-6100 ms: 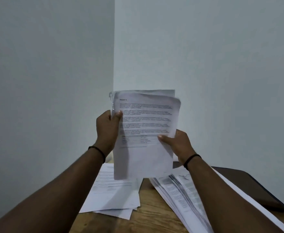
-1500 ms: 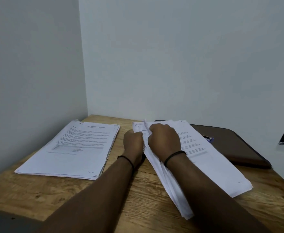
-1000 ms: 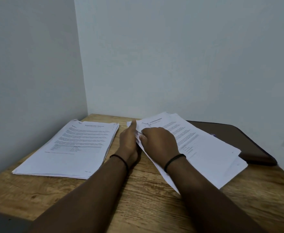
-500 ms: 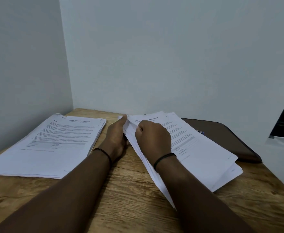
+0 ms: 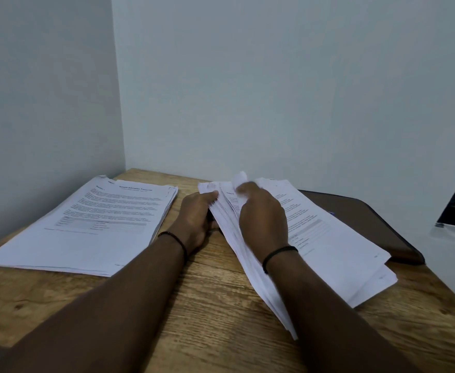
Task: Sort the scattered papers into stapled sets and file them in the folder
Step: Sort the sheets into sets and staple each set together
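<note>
A thick right pile of papers (image 5: 328,238) lies fanned on the wooden table (image 5: 207,305), its far end toward the wall and its left edge splayed into many loose sheet edges. The right hand (image 5: 261,219) rests on top of this pile with fingers curled, pinching the far corners of a few upper sheets, which lift and curl there. The left hand (image 5: 196,216) sits against the pile's left edge, thumb pressed on the sheet corners and fingers tucked beside or under the edge. Well apart to the left lies a second, neater left pile of printed papers (image 5: 100,224), flat on the table near the corner walls. A dark brown folder (image 5: 369,224) lies flat beyond the right pile, partly covered by it.
</note>
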